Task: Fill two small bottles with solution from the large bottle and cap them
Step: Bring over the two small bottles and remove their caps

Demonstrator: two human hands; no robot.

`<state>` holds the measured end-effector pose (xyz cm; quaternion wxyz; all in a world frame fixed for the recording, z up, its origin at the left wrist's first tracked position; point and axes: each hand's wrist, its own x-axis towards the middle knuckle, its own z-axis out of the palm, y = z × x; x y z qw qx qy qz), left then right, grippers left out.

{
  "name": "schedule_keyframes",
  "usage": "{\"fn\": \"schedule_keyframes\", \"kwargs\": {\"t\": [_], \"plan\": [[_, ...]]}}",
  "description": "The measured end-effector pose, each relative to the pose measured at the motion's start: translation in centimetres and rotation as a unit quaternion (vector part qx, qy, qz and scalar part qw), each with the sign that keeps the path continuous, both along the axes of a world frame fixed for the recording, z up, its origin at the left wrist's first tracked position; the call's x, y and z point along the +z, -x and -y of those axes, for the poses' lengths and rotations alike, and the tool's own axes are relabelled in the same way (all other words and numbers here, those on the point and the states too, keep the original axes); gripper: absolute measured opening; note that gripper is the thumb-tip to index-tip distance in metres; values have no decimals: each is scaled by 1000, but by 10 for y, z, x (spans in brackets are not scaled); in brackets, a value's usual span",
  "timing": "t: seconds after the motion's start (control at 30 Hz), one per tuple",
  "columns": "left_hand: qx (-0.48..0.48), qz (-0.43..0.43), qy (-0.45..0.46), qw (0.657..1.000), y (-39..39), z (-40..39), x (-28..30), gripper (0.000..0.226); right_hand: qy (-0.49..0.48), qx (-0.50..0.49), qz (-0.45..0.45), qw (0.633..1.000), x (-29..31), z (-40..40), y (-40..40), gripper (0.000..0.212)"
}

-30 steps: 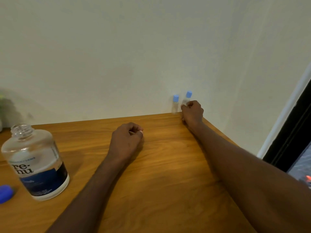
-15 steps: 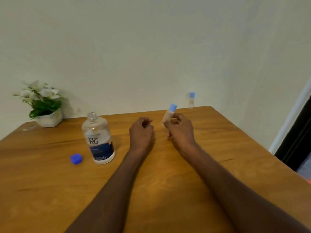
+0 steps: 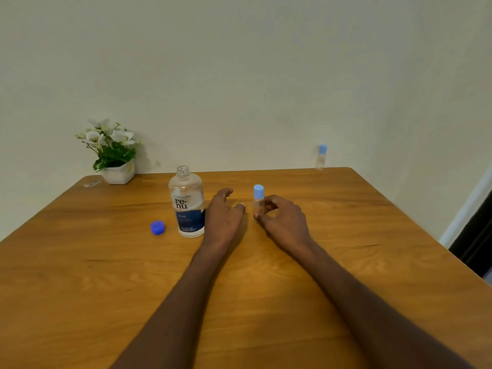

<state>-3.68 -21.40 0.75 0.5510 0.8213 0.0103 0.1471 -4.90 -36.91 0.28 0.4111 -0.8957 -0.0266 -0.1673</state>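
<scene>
The large clear bottle [image 3: 188,203], uncapped and with a dark blue label, stands on the wooden table [image 3: 106,275]. Its blue cap [image 3: 157,227] lies just to its left. One small clear bottle [image 3: 258,199] with a light blue cap stands upright at mid-table, and my right hand [image 3: 285,222] holds its lower part between thumb and curled fingers. My left hand [image 3: 223,217] rests on the table with relaxed fingers, between the large bottle and the small one, holding nothing. The other small capped bottle [image 3: 321,157] stands at the table's far edge on the right.
A small white pot of white flowers [image 3: 114,155] sits at the far left corner against the wall. The wall runs right behind the table's far edge. A dark doorway [image 3: 476,243] lies beyond the table's right edge.
My right hand brought one small bottle from the far right edge to mid-table and stood it upright. My left hand's fingers uncurled. The view pulled back and left.
</scene>
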Motion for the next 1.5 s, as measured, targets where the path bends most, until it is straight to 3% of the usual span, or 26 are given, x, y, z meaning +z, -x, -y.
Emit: {"fn": "schedule_keyframes", "kwargs": {"t": [0.53,1.0,1.13,1.5], "plan": [[-45,33,10,998,-2,3,-2,31,35,4,-3,999,0,-3,-4,29],[-70,39,10,997,-2,5,-1,33,42,4,-10,999,-1,-3,-5,30],[-71,36,14,997,-1,6,0,33,22,17,-22,999,-3,-2,-5,36],[-47,109,38,992,1,10,6,30,-63,67,-58,994,-1,11,-7,82]]}}
